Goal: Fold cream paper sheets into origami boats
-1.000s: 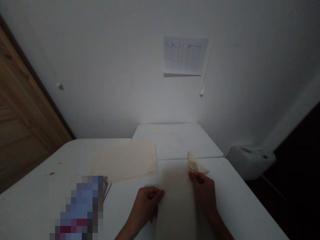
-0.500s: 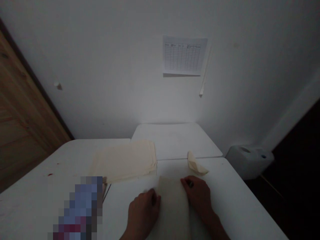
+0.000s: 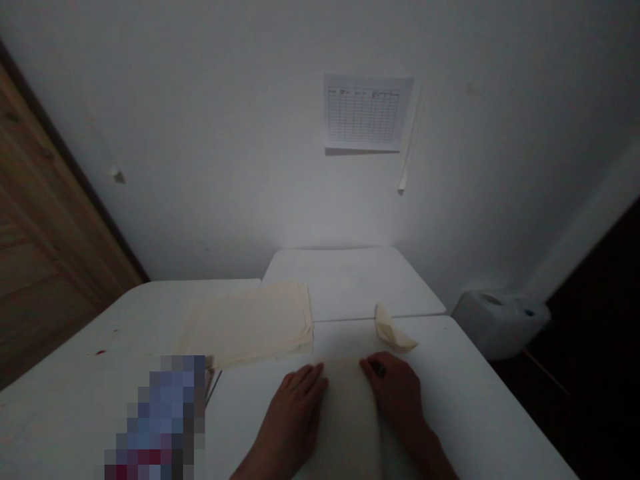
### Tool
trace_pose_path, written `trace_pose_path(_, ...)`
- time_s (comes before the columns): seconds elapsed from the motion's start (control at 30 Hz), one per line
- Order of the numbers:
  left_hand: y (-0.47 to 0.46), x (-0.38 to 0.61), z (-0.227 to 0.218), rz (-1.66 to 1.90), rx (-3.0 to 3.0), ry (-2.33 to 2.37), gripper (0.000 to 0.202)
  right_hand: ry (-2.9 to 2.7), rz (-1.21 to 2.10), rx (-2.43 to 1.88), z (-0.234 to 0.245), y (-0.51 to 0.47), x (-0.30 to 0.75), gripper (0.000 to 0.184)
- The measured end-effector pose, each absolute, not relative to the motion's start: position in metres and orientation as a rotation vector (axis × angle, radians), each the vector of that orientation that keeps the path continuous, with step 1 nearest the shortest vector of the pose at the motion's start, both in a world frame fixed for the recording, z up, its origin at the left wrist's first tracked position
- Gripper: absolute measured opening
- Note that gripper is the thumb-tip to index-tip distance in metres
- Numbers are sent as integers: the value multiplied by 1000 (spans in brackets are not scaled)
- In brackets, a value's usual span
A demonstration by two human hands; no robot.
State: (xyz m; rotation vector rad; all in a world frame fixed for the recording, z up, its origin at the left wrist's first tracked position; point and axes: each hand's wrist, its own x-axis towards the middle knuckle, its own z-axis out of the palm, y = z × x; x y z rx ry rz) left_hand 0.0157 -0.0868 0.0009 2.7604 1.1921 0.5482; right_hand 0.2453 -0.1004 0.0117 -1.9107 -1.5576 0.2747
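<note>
The lower part of the beige sheet (image 3: 347, 420) is cut off by the bottom of the view, and in this dim light I cannot tell if it is cloth or paper. The sheet lies flat on the white table (image 3: 450, 387), between both hands. The left hand (image 3: 293, 427) touches its left edge with fingers almost straight, and no pinch is visible. The right hand (image 3: 395, 393) is curled over its right edge, but I cannot tell if it grips. At 10 o'clock from the sheet lies a stack of cream sheets (image 3: 247, 323), at 1 o'clock a small folded piece (image 3: 393, 330), and at 8 o'clock a pixelated patch (image 3: 163, 417) hides something.
</note>
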Motion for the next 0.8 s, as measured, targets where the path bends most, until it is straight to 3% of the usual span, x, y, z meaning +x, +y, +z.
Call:
trace_pose_path(0.5, -87, 15, 7, 459, 2717, 1297, 47, -1584, 217, -1917, 10, -101, 246, 22)
trace_pose_path(0.8, -80, 2, 15, 460, 2702, 1187, 47, -1845, 262, -1639, 4, -103, 260, 28)
